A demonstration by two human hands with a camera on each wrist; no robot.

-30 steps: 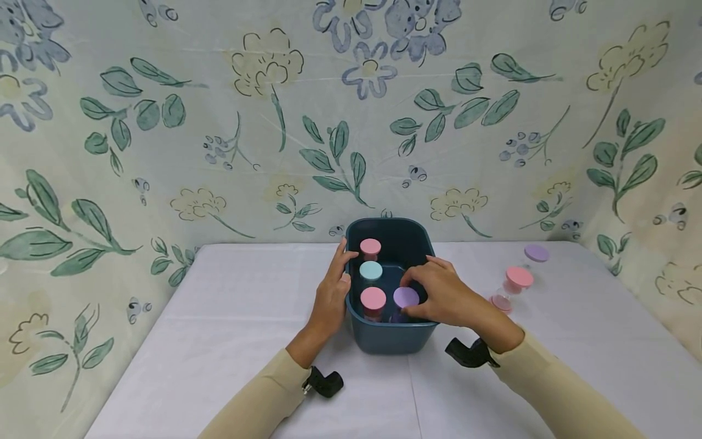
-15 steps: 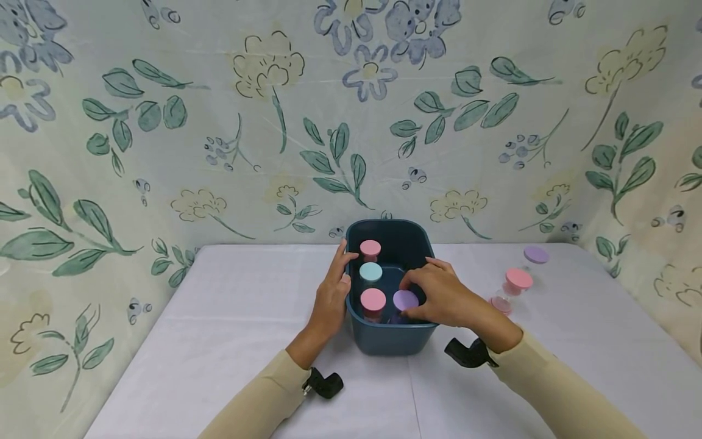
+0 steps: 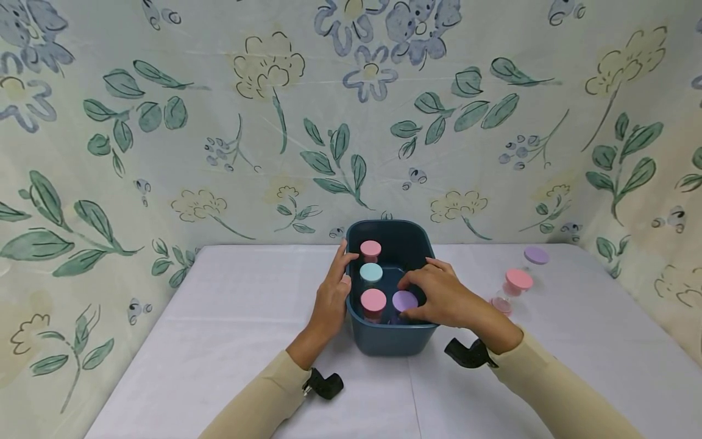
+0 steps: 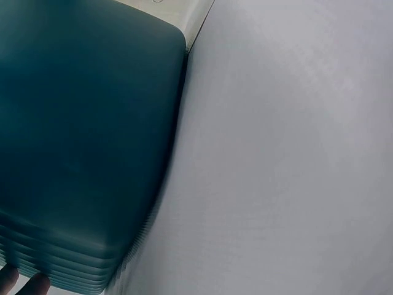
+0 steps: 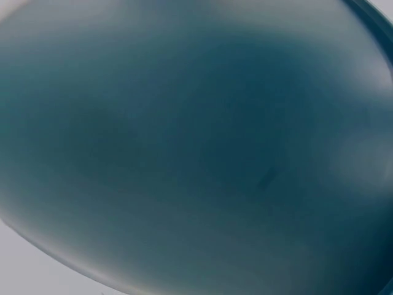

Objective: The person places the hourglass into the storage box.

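Observation:
A deep dark blue plastic bin (image 3: 393, 340) stands on the table. My left hand (image 3: 329, 296) rests along its left wall and rim with fingers mostly straight; two fingertips (image 4: 35, 285) touch the ridged wall in the left wrist view. My right hand (image 3: 443, 294) reaches over the right rim, thumb and index finger pinching a purple-capped hourglass (image 3: 404, 300) in the bin's near right corner. Along the left side inside stand a pink hourglass (image 3: 373, 300), a light blue one (image 3: 371, 272) and another pink one (image 3: 370, 250). Only the bin's blurred wall (image 5: 202, 147) shows in the right wrist view.
Right of the bin, a pink hourglass (image 3: 518, 280) stands on the white tablecloth (image 3: 230, 329), partly behind my right wrist. Farther back is a purple-capped hourglass (image 3: 535, 255). A floral cloth (image 3: 307, 146) hangs behind the table.
The purple-capped hourglass and the fingers on it have shifted very slightly left. My left hand and the bin hold their place.

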